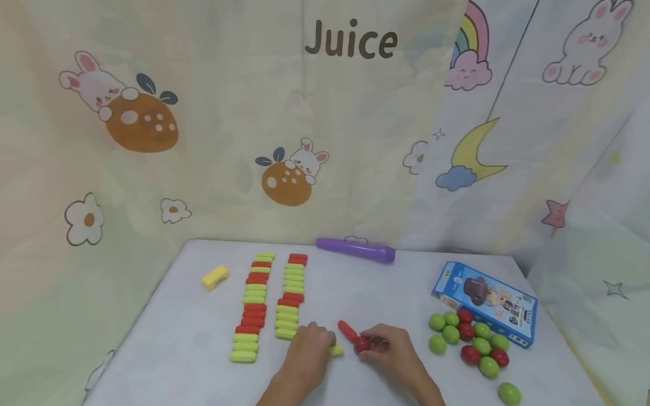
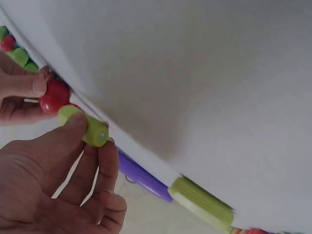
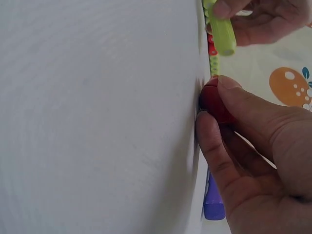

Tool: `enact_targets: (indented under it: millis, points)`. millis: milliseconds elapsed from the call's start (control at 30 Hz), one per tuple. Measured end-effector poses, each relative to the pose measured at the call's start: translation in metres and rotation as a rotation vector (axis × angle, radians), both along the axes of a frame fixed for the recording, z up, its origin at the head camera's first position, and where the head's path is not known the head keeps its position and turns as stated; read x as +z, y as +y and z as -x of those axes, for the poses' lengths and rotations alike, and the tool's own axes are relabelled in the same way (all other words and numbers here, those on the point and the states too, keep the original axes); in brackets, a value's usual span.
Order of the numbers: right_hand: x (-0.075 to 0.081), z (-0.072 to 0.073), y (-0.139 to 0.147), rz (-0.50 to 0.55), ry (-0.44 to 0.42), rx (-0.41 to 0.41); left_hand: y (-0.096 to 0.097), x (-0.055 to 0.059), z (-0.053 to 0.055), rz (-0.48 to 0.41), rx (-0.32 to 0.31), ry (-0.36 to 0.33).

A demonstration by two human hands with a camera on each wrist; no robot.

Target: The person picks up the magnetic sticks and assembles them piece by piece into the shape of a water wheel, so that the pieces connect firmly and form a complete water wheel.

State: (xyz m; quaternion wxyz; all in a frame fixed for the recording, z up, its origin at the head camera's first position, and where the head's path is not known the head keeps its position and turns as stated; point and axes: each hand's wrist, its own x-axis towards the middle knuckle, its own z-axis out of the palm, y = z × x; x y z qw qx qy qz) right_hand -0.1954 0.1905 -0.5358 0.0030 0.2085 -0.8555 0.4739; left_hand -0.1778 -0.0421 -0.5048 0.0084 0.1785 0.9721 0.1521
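The blue box [image 1: 497, 304] lies at the right of the white table [image 1: 403, 291], and both hands are busy well to its left. The right hand [image 1: 392, 351], the nearer of the two to the box, pinches a red ball [image 1: 362, 344] between thumb and fingers; a red stick [image 1: 346, 330] angles away from that ball, on the side away from the box, though I can't tell whether the two are joined. Farther left of the box, the left hand [image 1: 309, 352] grips a light green stick [image 1: 337, 350] in its fingertips. Beyond that hand, farther still from the box, run two columns of red and green sticks [image 1: 253, 315], and past them sits a yellow block [image 1: 215, 277]. Loose red and green balls [image 1: 481, 346] cluster just on the box's near side. A purple rod [image 1: 355, 250] lies left of the box, along the table's back edge.
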Motion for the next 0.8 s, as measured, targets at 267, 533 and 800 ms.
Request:
enact_targets:
  millis: [267, 533, 800]
  points:
    - [0.000, 0.000, -0.005, -0.025, -0.062, -0.043, 0.015, -0.005, 0.005, 0.014, -0.036, 0.042]
    - [0.006, -0.003, -0.007, -0.092, -0.092, -0.077, -0.020, 0.004, -0.001, -0.082, 0.092, 0.128]
    - [0.006, 0.003, 0.007, -0.123, -0.027, 0.045, -0.070, 0.007, -0.007, -0.048, 0.225, 0.276]
